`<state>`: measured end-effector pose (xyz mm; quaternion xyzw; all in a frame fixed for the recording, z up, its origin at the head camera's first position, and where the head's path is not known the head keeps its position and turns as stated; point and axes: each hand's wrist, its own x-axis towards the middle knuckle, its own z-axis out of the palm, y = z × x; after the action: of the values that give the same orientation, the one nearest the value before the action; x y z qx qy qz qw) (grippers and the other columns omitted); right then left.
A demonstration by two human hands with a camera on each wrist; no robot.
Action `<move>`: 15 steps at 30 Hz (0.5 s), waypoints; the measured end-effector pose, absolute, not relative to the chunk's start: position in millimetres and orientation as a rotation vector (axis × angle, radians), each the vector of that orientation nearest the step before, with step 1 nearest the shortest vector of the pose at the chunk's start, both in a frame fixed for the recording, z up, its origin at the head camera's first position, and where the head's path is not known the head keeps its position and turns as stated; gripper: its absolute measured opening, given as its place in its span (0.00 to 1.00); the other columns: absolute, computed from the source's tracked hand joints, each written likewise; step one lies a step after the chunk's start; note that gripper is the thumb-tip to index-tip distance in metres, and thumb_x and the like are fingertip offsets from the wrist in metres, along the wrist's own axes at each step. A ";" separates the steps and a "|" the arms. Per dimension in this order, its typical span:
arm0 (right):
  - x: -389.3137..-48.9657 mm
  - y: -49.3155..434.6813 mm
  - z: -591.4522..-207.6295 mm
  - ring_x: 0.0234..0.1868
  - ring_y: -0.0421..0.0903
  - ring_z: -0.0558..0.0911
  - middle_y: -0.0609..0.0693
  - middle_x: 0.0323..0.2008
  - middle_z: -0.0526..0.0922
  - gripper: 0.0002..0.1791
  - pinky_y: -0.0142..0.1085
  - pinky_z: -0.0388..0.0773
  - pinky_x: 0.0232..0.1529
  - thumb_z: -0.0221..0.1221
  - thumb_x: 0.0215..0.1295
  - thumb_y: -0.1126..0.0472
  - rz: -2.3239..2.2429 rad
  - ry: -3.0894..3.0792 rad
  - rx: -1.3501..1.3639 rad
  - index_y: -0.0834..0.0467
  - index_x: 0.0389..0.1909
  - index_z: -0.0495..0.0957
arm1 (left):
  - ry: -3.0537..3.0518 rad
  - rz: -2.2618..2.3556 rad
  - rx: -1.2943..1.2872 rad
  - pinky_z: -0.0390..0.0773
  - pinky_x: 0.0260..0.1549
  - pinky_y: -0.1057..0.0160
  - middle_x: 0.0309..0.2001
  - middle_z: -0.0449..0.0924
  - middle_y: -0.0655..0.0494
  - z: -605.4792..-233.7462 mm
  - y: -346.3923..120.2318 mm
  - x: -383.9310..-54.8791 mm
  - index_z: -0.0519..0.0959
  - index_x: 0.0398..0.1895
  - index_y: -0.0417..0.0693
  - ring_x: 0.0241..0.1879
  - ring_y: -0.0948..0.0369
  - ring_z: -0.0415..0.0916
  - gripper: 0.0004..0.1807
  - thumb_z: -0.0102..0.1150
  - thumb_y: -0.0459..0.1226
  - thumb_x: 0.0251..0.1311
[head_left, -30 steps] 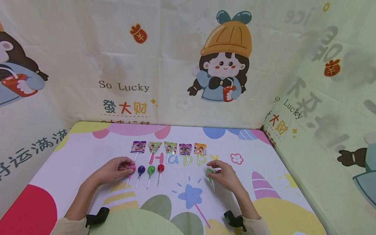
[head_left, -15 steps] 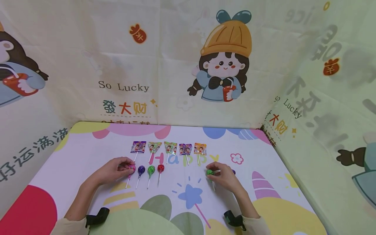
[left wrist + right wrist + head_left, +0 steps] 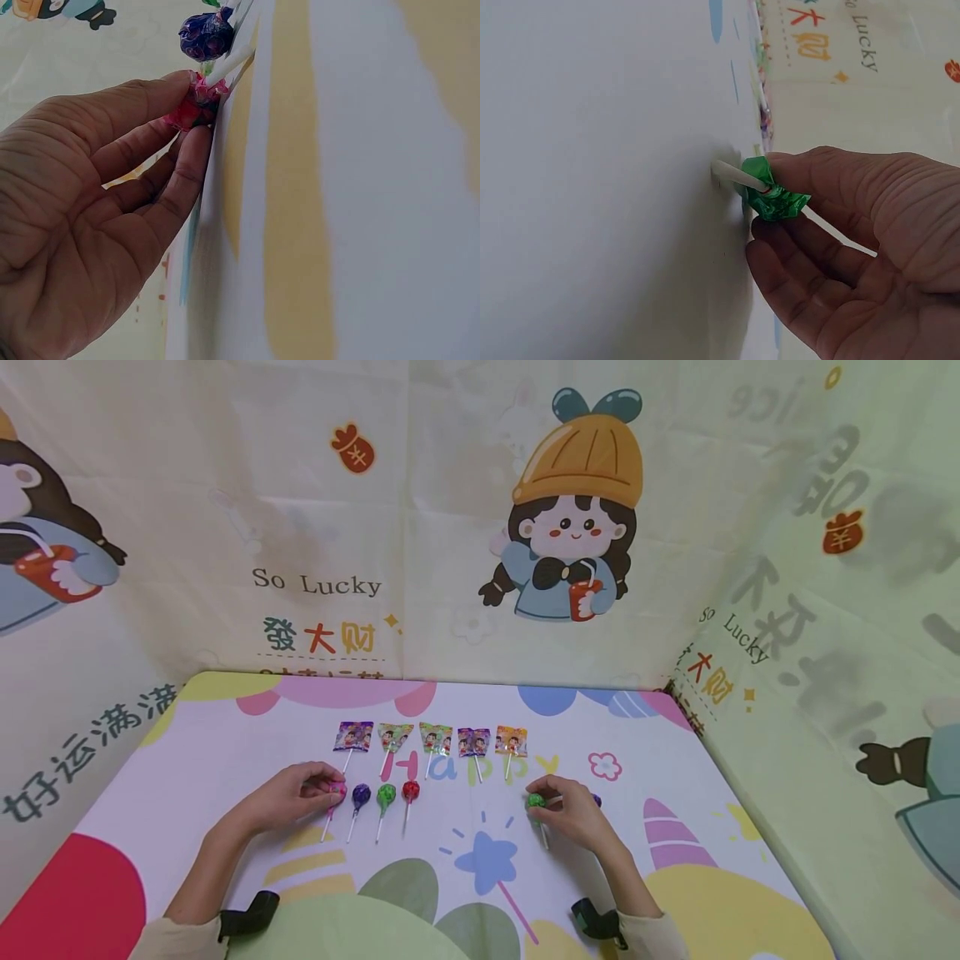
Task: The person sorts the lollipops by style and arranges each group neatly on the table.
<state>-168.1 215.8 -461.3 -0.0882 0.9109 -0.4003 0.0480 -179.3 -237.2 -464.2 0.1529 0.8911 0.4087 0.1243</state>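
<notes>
My left hand (image 3: 296, 793) pinches the head of a pink lollipop (image 3: 196, 105) at the left end of a row. Beside it lie a purple lollipop (image 3: 361, 795), a green lollipop (image 3: 386, 795) and a red lollipop (image 3: 410, 790), sticks toward me. Further right, my right hand (image 3: 572, 810) holds another green lollipop (image 3: 774, 201) by its wrapped head between thumb and fingers; its white stick slants down to the tabletop. Behind that hand a purple lollipop head (image 3: 597, 799) peeks out, mostly hidden.
Several bagged lollipops lie in a row farther back, from a purple packet (image 3: 353, 736) to an orange packet (image 3: 512, 741). They stand on a table with a patterned cover (image 3: 480, 710). Printed cloth walls (image 3: 450, 527) rise behind and at both sides.
The right hand has shifted very slightly, and the purple head behind it has come into view. The left hand stays on the pink lollipop.
</notes>
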 end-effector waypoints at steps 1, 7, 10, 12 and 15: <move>-167.8 215.8 -461.1 0.42 0.44 0.82 0.47 0.42 0.86 0.13 0.38 0.83 0.47 0.71 0.60 0.68 -1.220 2.778 -0.267 0.60 0.45 0.83 | 2.597 1.192 0.446 0.79 0.42 0.67 0.42 0.80 0.55 -464.4 -237.2 -179.3 0.80 0.51 0.38 0.42 0.58 0.74 0.17 0.67 0.40 0.66; -167.7 216.5 -460.0 0.41 0.44 0.82 0.47 0.41 0.86 0.13 0.36 0.82 0.46 0.71 0.60 0.67 -1.225 2.781 -0.271 0.59 0.45 0.83 | 2.594 1.194 0.445 0.79 0.41 0.67 0.42 0.80 0.55 -463.6 -237.6 -179.0 0.80 0.51 0.39 0.42 0.58 0.74 0.17 0.68 0.40 0.66; -167.4 216.5 -459.1 0.41 0.44 0.82 0.47 0.41 0.85 0.13 0.36 0.82 0.46 0.71 0.60 0.67 -1.230 2.784 -0.275 0.59 0.45 0.83 | 2.594 1.204 0.453 0.79 0.42 0.67 0.42 0.80 0.55 -463.3 -237.5 -178.7 0.80 0.51 0.38 0.42 0.57 0.74 0.16 0.68 0.39 0.66; -167.1 216.3 -458.7 0.41 0.43 0.82 0.47 0.41 0.85 0.13 0.36 0.83 0.46 0.71 0.60 0.68 -1.235 2.788 -0.276 0.59 0.45 0.83 | 2.595 1.208 0.462 0.79 0.42 0.67 0.41 0.80 0.55 -462.9 -237.5 -178.4 0.80 0.50 0.38 0.42 0.57 0.74 0.16 0.68 0.39 0.66; -166.3 215.5 -458.1 0.41 0.43 0.82 0.47 0.41 0.85 0.12 0.36 0.83 0.45 0.71 0.60 0.69 -1.239 2.794 -0.276 0.59 0.44 0.84 | 2.596 1.212 0.469 0.80 0.42 0.68 0.41 0.80 0.55 -462.1 -237.3 -178.1 0.80 0.50 0.38 0.42 0.57 0.75 0.15 0.68 0.39 0.65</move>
<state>-166.3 215.5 -458.1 -0.0899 0.9099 -0.4034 0.0363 -178.1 -237.3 -462.1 0.1603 0.8879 0.4145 0.1188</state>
